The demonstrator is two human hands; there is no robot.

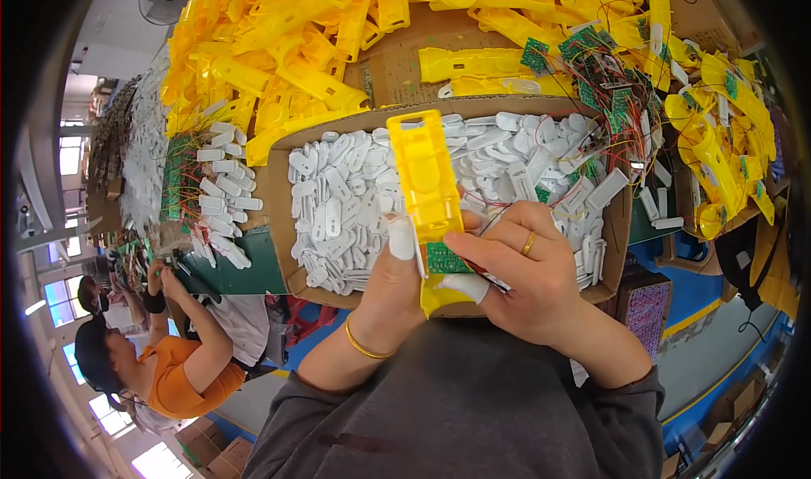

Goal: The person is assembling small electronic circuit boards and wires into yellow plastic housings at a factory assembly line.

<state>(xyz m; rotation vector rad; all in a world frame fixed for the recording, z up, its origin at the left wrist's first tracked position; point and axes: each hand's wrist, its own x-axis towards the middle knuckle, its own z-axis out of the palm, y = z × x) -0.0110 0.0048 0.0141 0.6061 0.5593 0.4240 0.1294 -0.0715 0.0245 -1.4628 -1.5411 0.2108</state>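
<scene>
A long yellow plastic shell point(427, 171) is held upright in front of my chest, its hollow side toward me. My left hand point(390, 289) grips its lower left edge, a white cover on the thumb. Inside the lower part of the shell sits a green circuit board point(446, 259). My right hand point(524, 268) pinches at the board's right side, forefinger on its upper edge and white-covered thumb below. Dark and red wires run out beneath the right fingers. Part of the board is hidden by those fingers.
Below my hands stands a cardboard box point(279, 217) of small white plastic pieces point(338, 200). Yellow shells point(270, 48) are heaped behind it. Wired circuit boards point(604, 73) pile up at back right, more white wired pieces point(228, 183) at left. A co-worker point(169, 361) works at far left.
</scene>
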